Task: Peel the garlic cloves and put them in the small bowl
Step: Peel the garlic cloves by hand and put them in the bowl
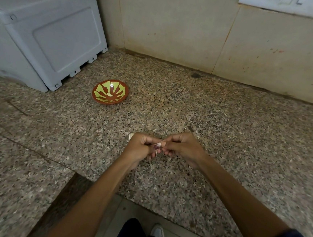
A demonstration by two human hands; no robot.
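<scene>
Both hands are working together just above the speckled counter (pixel 209 108). I am seeing the left hand (pixel 140 147) curled around a garlic clove (pixel 158 144), pinching it at the fingertips, while the right hand (pixel 182 149) is pinching the same clove from the other side, thumb and fingers closed on what looks like loose skin. Only a small pale-and-purplish bit of the clove is showing between the fingers, so I cannot tell how much skin is left on it.

The small bowl (pixel 96 99), red-brown with a yellow-green pattern, is sitting well apart from the hands, farther back and to the left, near a grey plastic box (pixel 45 33). One pale piece (pixel 110 94) is lying inside it; I am reading that as a peeled clove, though it is too small to be sure.

A pale rounded thing (pixel 131 135) is peeking out just behind the left hand, possibly more garlic waiting.

My judgement: the task is in its early-to-middle part, with one clove perhaps delivered, one being peeled, and its transfer to the bowl not yet done.
</scene>
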